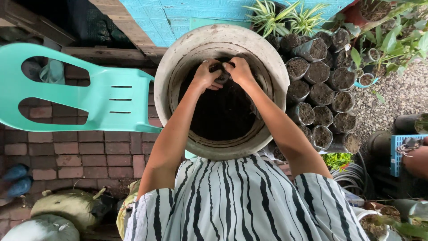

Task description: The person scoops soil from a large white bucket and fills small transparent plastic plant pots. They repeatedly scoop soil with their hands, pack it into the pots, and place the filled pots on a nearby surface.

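Both hands down in the big pot, filling a little grow bag with soil

The left hand (206, 75) and right hand (239, 70) are closed together around a small dark bag (219, 72), pinching its mouth just over the far side of the pot (178, 49). I'd say the trick here is to keep the bag's rim held open and low over the soil (220, 111), so whatever spills drops back in. The pot is a wide, pale, round thing with dark soil well below its rim. Right of the pot stands a tight cluster of filled bags (321, 89), each topped up with soil. Left of the pot sits a turquoise chair (89, 96).
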